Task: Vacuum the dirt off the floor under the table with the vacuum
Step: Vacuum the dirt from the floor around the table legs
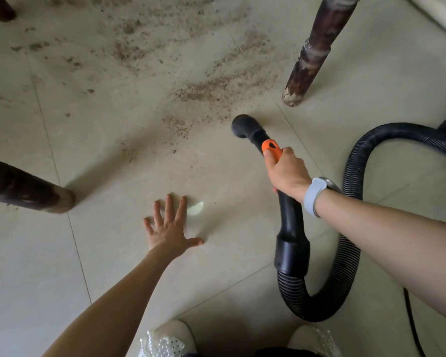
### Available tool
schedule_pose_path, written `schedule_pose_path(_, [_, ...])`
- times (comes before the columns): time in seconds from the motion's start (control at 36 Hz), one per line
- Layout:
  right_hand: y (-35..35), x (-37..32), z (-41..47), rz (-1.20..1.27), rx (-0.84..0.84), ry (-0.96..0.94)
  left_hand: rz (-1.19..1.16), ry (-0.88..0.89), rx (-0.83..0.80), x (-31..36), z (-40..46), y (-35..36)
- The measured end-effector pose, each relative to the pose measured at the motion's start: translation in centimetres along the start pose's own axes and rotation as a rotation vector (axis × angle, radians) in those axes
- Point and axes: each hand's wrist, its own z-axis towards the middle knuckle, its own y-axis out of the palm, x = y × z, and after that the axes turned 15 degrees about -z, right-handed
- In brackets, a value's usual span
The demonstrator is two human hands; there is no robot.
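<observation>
Floor: pale tiles point(108, 253) under the bench, three dark wooden legs in view, the nearest upright one point(312, 55) just beyond my nozzle.
Dirt: brown grit point(211, 86) spread across the tiles ahead of me, thickest beside that leg, with a small patch point(177, 124) nearer in.
Right hand: my right hand point(286, 173) is curled round the vacuum wand at its orange collar point(272, 148).
Nozzle: the black nozzle point(242, 126) sits mouth-down at the near edge of the grit; the wand's long axis points forward and left, straight into it.
Hose: ribbed hose point(350, 253) loops behind my wrist.
Left hand: my left hand point(170, 228) lies flat on the tile, fingers spread, holding nothing, well apart from the dirt.
Next, I judge: push forward-left; the right hand is nearer.
</observation>
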Motion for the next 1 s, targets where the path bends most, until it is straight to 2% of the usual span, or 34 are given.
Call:
schedule_pose_path(0.14, [0.8, -2.0, 0.9, 0.068, 0.028, 0.034, 0.004, 0.002, 0.003, -0.1, 0.1, 0.1])
schedule_pose_path(0.28, [3.2, -3.5, -1.1, 0.031, 0.013, -0.100, 0.008, 0.007, 0.011, -0.3, 0.2, 0.2])
schedule_pose_path(0.36, [3.9, -3.7, -1.7, 0.092, 0.014, -0.147, 0.009, 0.011, 0.017, -0.4, 0.2, 0.2])
schedule_pose_path(0.5, [4.6, -3.6, -2.7, 0.277, -0.023, -0.118, 0.008, 0.014, 0.032, -0.5, 0.1, 0.3])
schedule_pose_path(0.72, [6.4, -2.3, -6.0, 0.416, -0.146, 0.007, 0.008, 0.021, 0.044, -0.8, 0.1, 0.4])
schedule_pose_path(0.86, [6.7, -1.2, -7.5, 0.369, -0.160, -0.022, 0.006, 0.023, 0.051, -0.8, 0.1, 0.4])
schedule_pose_path(1.0, [5.4, -1.7, -4.1, 0.216, -0.035, -0.044, 0.001, 0.008, 0.033, -0.7, 0.0, 0.2])
